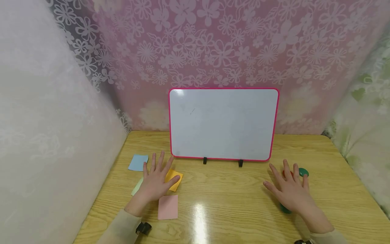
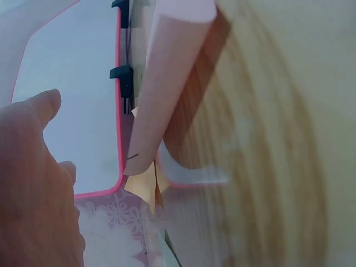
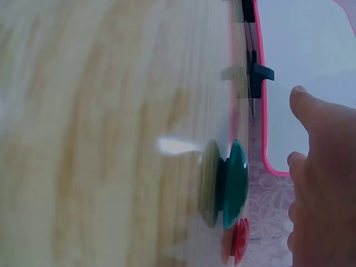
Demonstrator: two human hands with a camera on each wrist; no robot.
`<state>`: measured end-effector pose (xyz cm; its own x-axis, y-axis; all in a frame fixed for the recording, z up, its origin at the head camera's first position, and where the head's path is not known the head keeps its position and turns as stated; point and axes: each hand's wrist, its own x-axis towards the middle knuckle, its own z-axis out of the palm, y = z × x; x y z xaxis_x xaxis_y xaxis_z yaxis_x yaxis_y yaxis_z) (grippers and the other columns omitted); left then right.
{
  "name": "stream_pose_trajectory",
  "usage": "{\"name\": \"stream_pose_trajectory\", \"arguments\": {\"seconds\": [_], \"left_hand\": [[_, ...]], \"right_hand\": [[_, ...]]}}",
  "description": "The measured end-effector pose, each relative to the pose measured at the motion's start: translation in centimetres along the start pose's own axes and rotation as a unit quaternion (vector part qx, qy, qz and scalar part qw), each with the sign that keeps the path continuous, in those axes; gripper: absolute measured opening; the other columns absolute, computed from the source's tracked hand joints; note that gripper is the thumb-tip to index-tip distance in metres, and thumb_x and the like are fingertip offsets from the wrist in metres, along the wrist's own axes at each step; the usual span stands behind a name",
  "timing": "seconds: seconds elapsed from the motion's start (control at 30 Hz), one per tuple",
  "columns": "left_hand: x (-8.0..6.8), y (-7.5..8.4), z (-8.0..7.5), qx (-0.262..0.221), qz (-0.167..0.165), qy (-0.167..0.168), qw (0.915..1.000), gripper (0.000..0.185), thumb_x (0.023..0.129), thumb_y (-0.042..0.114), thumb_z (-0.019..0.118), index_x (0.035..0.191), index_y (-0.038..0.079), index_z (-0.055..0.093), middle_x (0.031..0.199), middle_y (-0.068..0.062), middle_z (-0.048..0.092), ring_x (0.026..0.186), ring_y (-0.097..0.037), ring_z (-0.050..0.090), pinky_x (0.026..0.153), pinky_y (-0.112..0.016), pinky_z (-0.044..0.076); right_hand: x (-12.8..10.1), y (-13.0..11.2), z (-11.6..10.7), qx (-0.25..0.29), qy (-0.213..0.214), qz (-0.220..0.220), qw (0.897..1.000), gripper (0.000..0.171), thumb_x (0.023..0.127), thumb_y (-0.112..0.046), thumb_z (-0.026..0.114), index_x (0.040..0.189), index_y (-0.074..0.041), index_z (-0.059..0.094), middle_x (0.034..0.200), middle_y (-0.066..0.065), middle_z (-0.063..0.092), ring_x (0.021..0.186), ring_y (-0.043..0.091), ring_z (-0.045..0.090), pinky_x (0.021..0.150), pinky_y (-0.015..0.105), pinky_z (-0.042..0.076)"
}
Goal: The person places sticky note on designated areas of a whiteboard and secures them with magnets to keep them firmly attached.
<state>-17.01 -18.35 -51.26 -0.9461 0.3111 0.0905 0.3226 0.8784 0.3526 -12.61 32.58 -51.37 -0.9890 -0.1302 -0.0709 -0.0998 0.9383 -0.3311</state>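
At the back of the wooden bench [image 1: 231, 200], toward twelve o'clock, a pink-framed whiteboard [image 1: 223, 123], blank, propped upright on two small black feet against a pink floral curtain [image 1: 213, 44]; at about eight o'clock from the board, left hand [image 1: 155, 181] laid flat with fingers spread and straight, grip released, grasping nothing; under its fingers and thumb, an orange sticky note [image 1: 175, 179], partly covered; at eleven o'clock from that hand, a blue sticky note [image 1: 138, 162], just beside the fingertips; at eight o'clock from it, a pale green sticky note [image 1: 136, 186], mostly hidden by the palm; at five o'clock from it, a pink sticky note [image 1: 168, 207], lying free near the wrist; at about four o'clock from the board, right hand [image 1: 290, 191] also flat, fingers spread, grip released; beyond its fingertips at one o'clock, a dark green round magnet [image 1: 303, 172]; beside that, between the fingers, a red magnet [image 1: 284, 173], largely hidden; at seven o'clock under the palm, another green magnet [image 1: 284, 208], only its edge showing; white sheeting [image 1: 45, 118] at nine o'clock, green floral cloth [image 1: 365, 118] at three o'clock.
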Motion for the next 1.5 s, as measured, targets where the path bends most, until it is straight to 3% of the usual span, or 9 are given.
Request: {"name": "stream_pose_trajectory", "arguments": {"seconds": [0.17, 0.43, 0.7, 0.97, 1.2, 1.33, 1.5], "left_hand": [[-0.1, 0.4, -0.4, -0.004, -0.004, -0.001, 1.0000, 0.082, 0.106, 0.067, 0.050, 0.171, 0.021, 0.029, 0.179, -0.014, 0.002, 0.162, -0.046, -0.008, 0.118, -0.081, -0.001], [0.1, -0.1, -0.3, -0.050, -0.006, 0.026, 0.9984, 0.073, 0.109, 0.058, 0.053, 0.166, 0.014, 0.041, 0.175, -0.020, 0.023, 0.162, -0.046, 0.011, 0.121, -0.077, 0.016], [0.3, -0.1, -0.6, -0.136, 0.005, 0.063, 0.9886, 0.057, 0.109, 0.037, 0.064, 0.155, 0.005, 0.056, 0.166, -0.023, 0.040, 0.156, -0.048, 0.029, 0.118, -0.073, 0.029], [0.2, 0.0, -1.0, -0.191, -0.006, 0.079, 0.9785, 0.046, 0.109, 0.031, 0.065, 0.147, 0.004, 0.064, 0.158, -0.019, 0.052, 0.150, -0.042, 0.043, 0.117, -0.063, 0.039], [0.1, 0.0, -1.5, -0.235, -0.009, 0.071, 0.9693, 0.040, 0.109, 0.024, 0.067, 0.142, 0.002, 0.067, 0.150, -0.018, 0.060, 0.140, -0.040, 0.054, 0.104, -0.058, 0.054], [-0.1, -0.3, -1.6, -0.234, -0.009, 0.064, 0.9700, 0.038, 0.108, 0.023, 0.069, 0.141, 0.005, 0.069, 0.142, -0.012, 0.066, 0.124, -0.033, 0.063, 0.094, -0.051, 0.059], [-0.5, -0.5, -1.8, -0.217, -0.005, 0.055, 0.9745, 0.035, 0.106, 0.022, 0.071, 0.136, 0.005, 0.072, 0.133, -0.008, 0.071, 0.108, -0.024, 0.065, 0.084, -0.042, 0.057]], "right_hand": [[0.2, 0.1, -0.1, -0.013, 0.016, -0.012, 1.000, 0.084, 0.108, -0.068, 0.045, 0.173, -0.021, 0.020, 0.173, 0.034, -0.003, 0.153, 0.064, -0.013, 0.108, 0.089, 0.003], [0.3, 0.2, -0.4, -0.019, 0.025, -0.033, 0.999, 0.083, 0.108, -0.064, 0.050, 0.172, -0.019, 0.026, 0.171, 0.037, 0.006, 0.153, 0.066, 0.000, 0.110, 0.086, 0.015], [0.6, -0.3, -0.9, -0.004, 0.033, -0.059, 0.998, 0.078, 0.107, -0.058, 0.058, 0.165, -0.008, 0.041, 0.167, 0.041, 0.021, 0.148, 0.070, 0.018, 0.110, 0.081, 0.028], [0.8, -0.8, -1.4, 0.010, 0.036, -0.085, 0.996, 0.061, 0.108, -0.048, 0.063, 0.153, -0.007, 0.058, 0.160, 0.034, 0.042, 0.146, 0.061, 0.035, 0.103, 0.076, 0.042], [0.7, -1.0, -1.8, 0.020, 0.045, -0.106, 0.993, 0.048, 0.108, -0.038, 0.067, 0.146, -0.008, 0.066, 0.152, 0.027, 0.056, 0.139, 0.054, 0.050, 0.101, 0.071, 0.048], [0.6, -0.8, -2.1, 0.014, 0.057, -0.119, 0.991, 0.044, 0.105, -0.032, 0.072, 0.142, -0.009, 0.069, 0.144, 0.024, 0.064, 0.127, 0.049, 0.062, 0.097, 0.067, 0.053], [0.6, -0.3, -2.4, 0.011, 0.059, -0.123, 0.991, 0.043, 0.104, -0.031, 0.074, 0.141, -0.009, 0.071, 0.142, 0.023, 0.065, 0.125, 0.049, 0.064, 0.096, 0.066, 0.053]]}}
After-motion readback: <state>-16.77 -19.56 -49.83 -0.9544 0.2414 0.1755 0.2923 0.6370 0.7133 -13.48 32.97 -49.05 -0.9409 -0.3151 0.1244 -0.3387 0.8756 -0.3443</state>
